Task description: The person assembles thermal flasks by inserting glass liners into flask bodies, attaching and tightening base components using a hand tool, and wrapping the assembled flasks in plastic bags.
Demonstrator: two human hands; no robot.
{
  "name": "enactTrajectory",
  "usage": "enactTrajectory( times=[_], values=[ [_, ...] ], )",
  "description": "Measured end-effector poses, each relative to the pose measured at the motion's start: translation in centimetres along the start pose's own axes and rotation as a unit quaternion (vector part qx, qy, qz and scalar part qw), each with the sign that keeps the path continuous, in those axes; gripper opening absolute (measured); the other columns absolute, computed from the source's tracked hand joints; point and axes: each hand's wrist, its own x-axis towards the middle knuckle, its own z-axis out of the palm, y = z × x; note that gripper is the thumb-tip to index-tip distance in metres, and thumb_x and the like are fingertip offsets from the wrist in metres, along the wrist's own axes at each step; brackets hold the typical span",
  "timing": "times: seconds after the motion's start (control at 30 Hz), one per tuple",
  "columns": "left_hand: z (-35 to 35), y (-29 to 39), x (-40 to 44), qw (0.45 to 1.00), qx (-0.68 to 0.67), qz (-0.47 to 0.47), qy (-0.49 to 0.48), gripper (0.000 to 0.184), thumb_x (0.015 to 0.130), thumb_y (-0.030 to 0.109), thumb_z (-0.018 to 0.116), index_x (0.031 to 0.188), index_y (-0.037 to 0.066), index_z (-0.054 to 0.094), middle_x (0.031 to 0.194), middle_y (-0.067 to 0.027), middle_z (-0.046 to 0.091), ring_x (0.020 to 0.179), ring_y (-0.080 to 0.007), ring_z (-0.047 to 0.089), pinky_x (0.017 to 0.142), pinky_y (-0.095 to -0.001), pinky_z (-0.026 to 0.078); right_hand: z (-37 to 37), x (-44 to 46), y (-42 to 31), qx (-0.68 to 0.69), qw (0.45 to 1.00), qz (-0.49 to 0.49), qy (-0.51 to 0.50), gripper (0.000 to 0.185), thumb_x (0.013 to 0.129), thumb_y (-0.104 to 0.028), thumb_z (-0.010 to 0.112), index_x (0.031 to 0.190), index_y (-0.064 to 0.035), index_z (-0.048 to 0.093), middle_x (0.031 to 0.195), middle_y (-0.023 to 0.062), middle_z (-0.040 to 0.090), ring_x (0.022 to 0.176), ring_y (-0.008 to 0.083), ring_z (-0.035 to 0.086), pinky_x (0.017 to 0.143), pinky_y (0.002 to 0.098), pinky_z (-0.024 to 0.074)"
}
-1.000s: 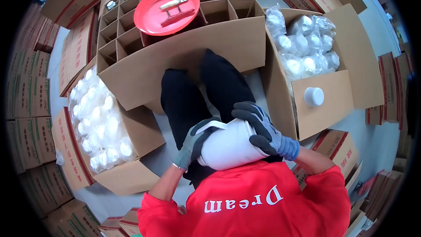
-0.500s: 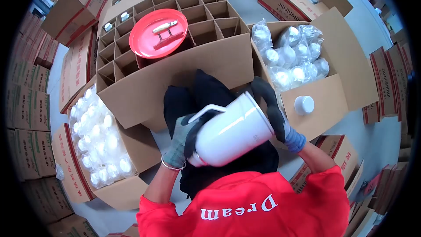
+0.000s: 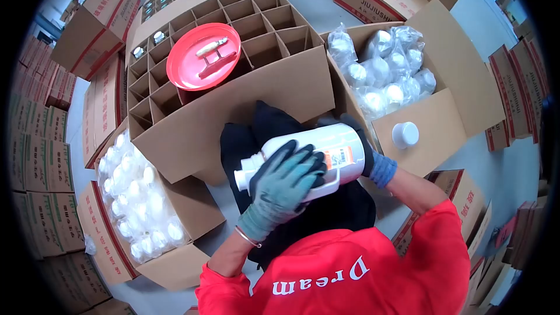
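Observation:
A white thermos jug [image 3: 318, 138] lies on its side above my lap, its neck pointing left. Its side handle faces my body, and an orange printed label shows near the base. My gloved left hand [image 3: 284, 182] lies over the jug's body, fingers curved across it beside the handle. At the base end, my gloved right hand [image 3: 366, 150] grips the jug; part of its fingers is behind it. A white cap [image 3: 405, 135] stands on the carton flap to the right of that hand.
Ahead stands a divided carton [image 3: 245, 90] with a red dish [image 3: 192, 73] holding a small handled tool. Bagged white items fill the right carton [image 3: 402, 114]. Another carton [image 3: 195, 198] with wrapped white pieces sits at left. Stacked boxes [image 3: 44, 163] surround the area.
The jug has been turned about its length, bringing the handle to my side and the label into view. My left hand has shifted from the neck end onto its body.

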Motion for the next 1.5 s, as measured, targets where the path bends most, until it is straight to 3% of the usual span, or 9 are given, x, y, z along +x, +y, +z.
enactTrajectory(
  times=[0.2,0.23,0.43,0.8,0.93,1.07,1.17,1.27,1.5],
  values=[
    [-0.4,-6.1,-3.7,0.768,-0.412,-0.469,0.142,0.032,0.08,0.008,0.055,0.106,-0.005,0.068,0.097,-0.018,0.071,0.082,-0.0274,0.071,0.072,-0.0331,0.055,0.0,4.2,-4.6,0.014,0.994,-0.1,-0.033,0.061,0.1,-0.038,0.046,0.148,-0.0039,0.03,0.151,0.0126,0.032,0.138,0.0273,0.035,0.113,0.0364,0.0287],
    [-1.4,-5.8,-3.2,0.947,-0.085,-0.301,0.074,0.032,0.076,0.003,0.056,0.104,-0.004,0.068,0.1,-0.0173,0.071,0.091,-0.0298,0.07,0.083,-0.0348,0.054,0.7,5.2,-4.6,0.068,0.994,-0.081,-0.034,0.062,0.1,-0.039,0.045,0.149,-0.0039,0.029,0.151,0.0126,0.032,0.139,0.0263,0.033,0.114,0.0362,0.0282],
    [-4.1,-5.0,-3.2,0.949,-0.096,-0.178,0.241,0.026,0.08,0.006,0.058,0.102,-0.005,0.068,0.107,-0.0176,0.071,0.105,-0.0327,0.066,0.102,-0.0424,0.044,3.1,9.6,-7.3,0.081,0.995,-0.039,-0.037,0.065,0.1,-0.044,0.044,0.148,-0.0023,0.029,0.149,0.0109,0.035,0.137,0.0221,0.035,0.114,0.0346,0.0263],
    [-0.7,-7.2,-10.3,0.736,-0.344,-0.358,0.459,0.039,0.106,0.023,0.035,0.14,0.005,0.04,0.135,-0.0121,0.052,0.119,-0.021,0.055,0.099,-0.0353,0.047,-17.1,-9.5,11.7,-0.551,0.694,0.461,0.053,0.083,0.063,-0.041,0.083,0.136,-0.0166,0.051,0.145,0.0234,0.038,0.126,0.0495,0.041,0.108,0.0529,0.0329],
    [0.9,-7.0,-8.9,0.723,-0.379,-0.357,0.454,0.041,0.104,0.025,0.038,0.14,0.004,0.04,0.134,-0.0124,0.052,0.121,-0.025,0.052,0.103,-0.0409,0.044,-5.0,-1.6,0.7,-0.212,0.967,0.087,0.108,0.079,0.064,-0.024,0.086,0.132,-0.0047,0.051,0.129,0.0166,0.052,0.118,0.0347,0.052,0.098,0.0452,0.0459],
    [2.1,-5.7,-7.8,0.738,-0.365,-0.368,0.432,0.043,0.104,0.028,0.038,0.14,0.004,0.04,0.136,-0.0136,0.049,0.123,-0.028,0.051,0.105,-0.0436,0.043,6.3,3.9,-8.2,-0.38,0.85,-0.366,0.011,0.055,0.068,-0.018,0.083,0.118,-0.0103,0.064,0.127,0.0124,0.053,0.116,0.0375,0.052,0.094,0.0456,0.0471],
    [2.7,-4.1,-5.8,0.405,-0.68,-0.273,0.546,0.041,0.104,0.025,0.038,0.139,0.003,0.04,0.139,-0.0161,0.046,0.125,-0.0295,0.049,0.105,-0.0448,0.043,11.7,7.7,-7.9,-0.346,0.774,-0.524,0.081,0.06,0.069,-0.025,0.084,0.122,-0.0086,0.061,0.122,0.0118,0.053,0.113,0.0369,0.051,0.092,0.0455,0.0465],
    [1.7,-4.3,-7.2,0.816,-0.098,-0.385,0.419,0.036,0.089,0.01,0.062,0.123,-0.003,0.056,0.118,-0.0177,0.062,0.109,-0.0281,0.061,0.092,-0.0373,0.049,14.7,8.3,-7.4,-0.167,0.914,-0.339,0.152,0.069,0.071,-0.025,0.082,0.131,-0.0093,0.052,0.123,0.0124,0.052,0.113,0.0358,0.051,0.091,0.0455,0.0459],
    [3.1,-12.1,-18.4,0.809,-0.193,-0.4,0.385,0.056,0.086,0.033,0.07,0.128,0.0,0.053,0.123,-0.0152,0.062,0.108,-0.0297,0.061,0.092,-0.0419,0.049,18.8,7.2,-4.0,0.167,0.955,-0.172,-0.174,0.066,0.092,-0.037,0.062,0.146,-0.0097,0.035,0.143,0.0101,0.046,0.132,0.0268,0.044,0.106,0.0416,0.041]
  ],
)
